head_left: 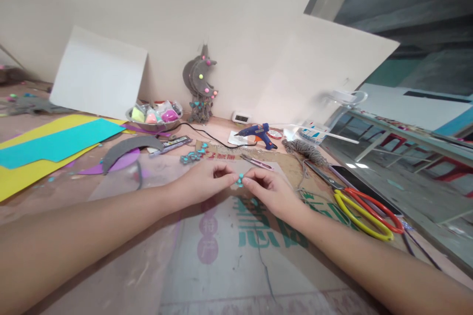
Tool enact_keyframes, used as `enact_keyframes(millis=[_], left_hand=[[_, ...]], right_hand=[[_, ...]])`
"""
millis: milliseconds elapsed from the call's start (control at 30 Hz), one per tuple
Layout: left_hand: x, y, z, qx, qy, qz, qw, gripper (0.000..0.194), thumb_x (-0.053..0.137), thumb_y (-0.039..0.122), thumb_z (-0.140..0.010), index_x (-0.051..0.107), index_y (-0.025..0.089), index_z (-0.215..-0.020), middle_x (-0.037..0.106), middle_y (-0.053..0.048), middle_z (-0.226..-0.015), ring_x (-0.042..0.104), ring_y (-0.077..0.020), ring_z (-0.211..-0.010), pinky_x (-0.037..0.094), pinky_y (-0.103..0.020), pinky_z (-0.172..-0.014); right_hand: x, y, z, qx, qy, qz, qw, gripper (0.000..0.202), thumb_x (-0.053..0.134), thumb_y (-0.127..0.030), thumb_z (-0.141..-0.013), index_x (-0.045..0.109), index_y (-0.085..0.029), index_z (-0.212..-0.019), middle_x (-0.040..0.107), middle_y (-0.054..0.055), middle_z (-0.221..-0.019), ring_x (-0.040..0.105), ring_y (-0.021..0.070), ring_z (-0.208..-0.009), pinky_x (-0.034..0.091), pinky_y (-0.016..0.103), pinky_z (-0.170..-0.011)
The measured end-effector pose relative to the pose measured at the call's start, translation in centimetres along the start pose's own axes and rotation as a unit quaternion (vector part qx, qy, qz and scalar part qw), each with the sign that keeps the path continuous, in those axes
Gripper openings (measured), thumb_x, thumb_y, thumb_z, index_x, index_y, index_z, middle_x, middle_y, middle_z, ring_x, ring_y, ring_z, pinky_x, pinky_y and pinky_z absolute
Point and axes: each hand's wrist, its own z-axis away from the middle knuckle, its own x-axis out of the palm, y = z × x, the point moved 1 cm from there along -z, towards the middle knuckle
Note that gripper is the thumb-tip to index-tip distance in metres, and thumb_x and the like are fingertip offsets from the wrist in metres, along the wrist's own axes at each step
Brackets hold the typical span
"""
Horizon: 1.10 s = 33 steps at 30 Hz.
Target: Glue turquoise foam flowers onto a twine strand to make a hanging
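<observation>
My left hand (210,181) and my right hand (269,189) meet over the middle of the covered cardboard (221,275). Between their fingertips is a small turquoise piece (240,179), pinched from both sides. Its exact shape is partly hidden by the fingers. Just beyond my left hand lies a cluster of turquoise-and-grey pieces (192,156). Pink-handled tweezers (258,163) rest beyond my right hand. A thin grey string (265,270) lies on the cover nearer to me.
Scissors (369,211) and a phone (364,189) lie at right, by a grey yarn bundle (305,152). A blue glue gun (258,133), a metal bowl (153,124) and a hanging moon ornament (199,78) are behind; coloured sheets (59,143) lie left.
</observation>
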Motion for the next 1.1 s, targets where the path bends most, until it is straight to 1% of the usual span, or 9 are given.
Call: enact_keyframes(millis=[100, 200, 300, 400, 567, 667, 867, 967, 1100], left_hand=[[0.1, -0.4, -0.1, 0.005, 0.001, -0.019, 1.000, 0.029, 0.048, 0.042, -0.077, 0.060, 0.016, -0.074, 0.051, 0.003, -0.056, 0.046, -0.0085, -0.049, 0.033, -0.018, -0.044], [0.1, -0.5, 0.0, -0.010, -0.010, -0.011, 1.000, 0.031, 0.046, 0.044, -0.078, 0.060, 0.017, -0.077, 0.050, 0.003, -0.054, 0.045, -0.0085, -0.047, 0.032, -0.018, -0.042], [0.1, -0.4, 0.0, -0.005, -0.005, -0.013, 1.000, 0.029, 0.046, 0.041, -0.079, 0.060, 0.016, -0.076, 0.052, 0.003, -0.057, 0.046, -0.0087, -0.049, 0.033, -0.018, -0.044], [0.0, -0.1, 0.0, 0.004, -0.001, -0.019, 1.000, 0.028, 0.046, 0.040, -0.078, 0.060, 0.016, -0.074, 0.053, 0.002, -0.059, 0.047, -0.0091, -0.053, 0.034, -0.018, -0.047], [-0.1, 0.0, 0.1, 0.015, -0.025, -0.005, 1.000, 0.030, 0.046, 0.042, -0.079, 0.058, 0.016, -0.075, 0.050, 0.003, -0.057, 0.045, -0.0085, -0.050, 0.031, -0.018, -0.045], [-0.2, 0.2, 0.2, 0.023, -0.036, -0.011, 0.999, 0.032, 0.043, 0.043, -0.081, 0.055, 0.015, -0.070, 0.048, 0.003, -0.055, 0.043, -0.0084, -0.049, 0.031, -0.018, -0.045], [-0.3, 0.5, 0.2, 0.038, -0.008, -0.049, 0.998, 0.026, 0.044, 0.033, -0.080, 0.057, 0.014, -0.070, 0.050, 0.002, -0.059, 0.045, -0.0092, -0.055, 0.032, -0.019, -0.049], [-0.3, 0.4, 0.2, 0.029, -0.006, -0.052, 0.998, 0.026, 0.042, 0.033, -0.081, 0.057, 0.014, -0.071, 0.049, 0.003, -0.059, 0.044, -0.0091, -0.055, 0.031, -0.019, -0.049], [-0.3, 0.1, 0.1, 0.039, -0.006, -0.054, 0.998, 0.030, 0.041, 0.036, -0.082, 0.057, 0.014, -0.070, 0.048, 0.003, -0.059, 0.043, -0.0091, -0.055, 0.030, -0.020, -0.048]], right_hand=[[0.0, -0.1, 0.0, -0.002, -0.004, 0.015, 1.000, 0.023, 0.048, -0.034, -0.083, 0.055, -0.016, -0.070, 0.043, -0.004, -0.058, 0.039, 0.0087, -0.052, 0.033, 0.021, -0.050], [0.0, -0.1, 0.0, -0.011, -0.004, 0.025, 1.000, 0.024, 0.046, -0.034, -0.084, 0.055, -0.016, -0.071, 0.043, -0.003, -0.059, 0.039, 0.0089, -0.054, 0.033, 0.021, -0.051], [-0.1, -0.1, 0.1, -0.023, 0.000, 0.035, 0.999, 0.027, 0.044, -0.035, -0.085, 0.055, -0.016, -0.070, 0.043, -0.003, -0.061, 0.038, 0.0092, -0.056, 0.032, 0.021, -0.051], [-0.2, -0.2, 0.1, -0.023, 0.006, 0.026, 0.999, 0.025, 0.045, -0.035, -0.085, 0.056, -0.015, -0.072, 0.044, -0.002, -0.062, 0.039, 0.0090, -0.056, 0.033, 0.021, -0.051], [-0.1, -0.4, 0.1, -0.012, 0.014, 0.019, 1.000, 0.023, 0.048, -0.033, -0.083, 0.056, -0.015, -0.071, 0.046, -0.002, -0.061, 0.040, 0.0089, -0.055, 0.034, 0.021, -0.050], [-0.1, -0.4, 0.1, -0.006, 0.016, 0.021, 1.000, 0.024, 0.048, -0.034, -0.083, 0.056, -0.016, -0.070, 0.046, -0.002, -0.060, 0.040, 0.0089, -0.054, 0.035, 0.021, -0.049], [-0.1, -0.6, 0.1, -0.017, 0.011, 0.018, 1.000, 0.025, 0.049, -0.034, -0.083, 0.057, -0.016, -0.069, 0.048, -0.002, -0.062, 0.042, 0.0092, -0.057, 0.035, 0.021, -0.052], [-0.1, -0.6, 0.1, -0.012, 0.011, 0.004, 1.000, 0.025, 0.050, -0.036, -0.081, 0.058, -0.016, -0.070, 0.047, -0.003, -0.060, 0.041, 0.0091, -0.055, 0.034, 0.022, -0.052], [0.0, -0.4, 0.0, 0.002, 0.011, -0.011, 1.000, 0.022, 0.052, -0.035, -0.080, 0.058, -0.015, -0.072, 0.048, -0.002, -0.061, 0.041, 0.0091, -0.054, 0.035, 0.022, -0.051]])
